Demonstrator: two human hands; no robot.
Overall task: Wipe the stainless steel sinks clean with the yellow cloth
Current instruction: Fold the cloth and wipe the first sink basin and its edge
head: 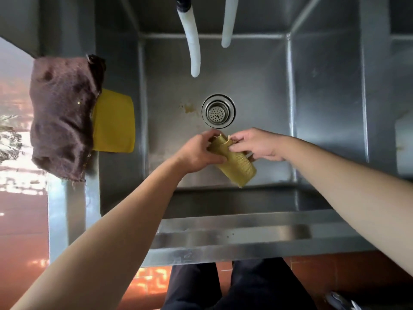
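Note:
A yellow mesh cloth (238,165) hangs folded above the near part of a deep stainless steel sink (257,70). My left hand (197,153) grips the cloth's upper left side. My right hand (257,144) pinches its frayed top edge from the right. The cloth's lower end dangles free over the basin floor. A round strainer drain (218,110) sits in the middle of the basin, with a brownish stain (188,107) just left of it.
Two white hoses (192,41) hang down from the back over the basin. A brown rag (61,115) drapes over the left rim, with a flat yellow cloth (116,121) under it. A second basin (402,121) lies to the right. Red floor tiles show below.

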